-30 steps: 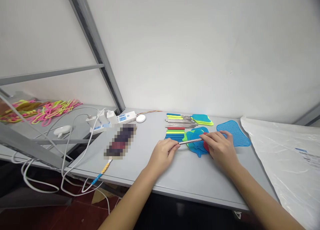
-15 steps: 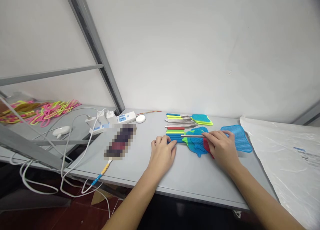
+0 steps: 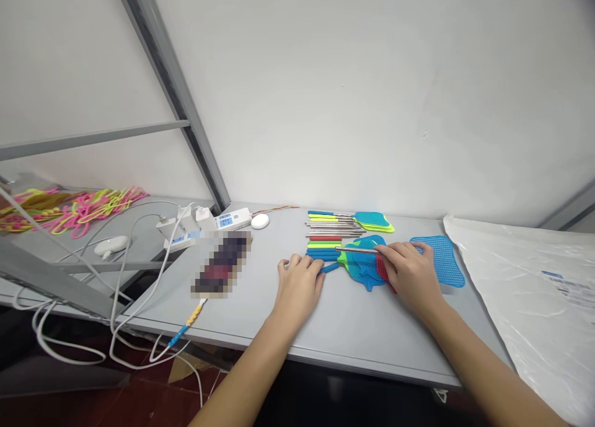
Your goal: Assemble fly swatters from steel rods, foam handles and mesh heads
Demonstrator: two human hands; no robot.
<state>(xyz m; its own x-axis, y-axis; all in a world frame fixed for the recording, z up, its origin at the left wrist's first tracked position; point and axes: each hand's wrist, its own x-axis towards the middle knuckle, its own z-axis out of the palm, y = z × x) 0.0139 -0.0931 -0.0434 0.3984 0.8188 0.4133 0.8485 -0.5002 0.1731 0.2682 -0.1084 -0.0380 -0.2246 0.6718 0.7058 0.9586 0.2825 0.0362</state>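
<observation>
My right hand (image 3: 411,277) is closed around a fly swatter. Its bare metal rod (image 3: 357,250) points left, and its blue mesh head (image 3: 439,261) sticks out to the right of the hand. In my left hand (image 3: 300,283) is a blue handle grip (image 3: 330,268), its free end tilted toward the rod's tip but apart from it. Between the hands lie loose swatter heads: blue ones (image 3: 369,281), a green edge (image 3: 343,258) and a red one (image 3: 383,271) partly under my right hand. More blue grips (image 3: 323,253), a green one and a red one (image 3: 325,238) lie in a row just beyond.
Loose metal rods (image 3: 332,226) and assembled swatters with blue and yellow heads (image 3: 374,220) lie near the wall. A white plastic bag (image 3: 520,290) covers the right side. Leftward are a blurred-out object (image 3: 222,266), a power strip (image 3: 235,217), white cables and pink-yellow cords (image 3: 93,207).
My left hand has drawn the blue grip slightly toward me, away from the row of grips, and its free end now tilts upward. The right hand holds the swatter nearly still.
</observation>
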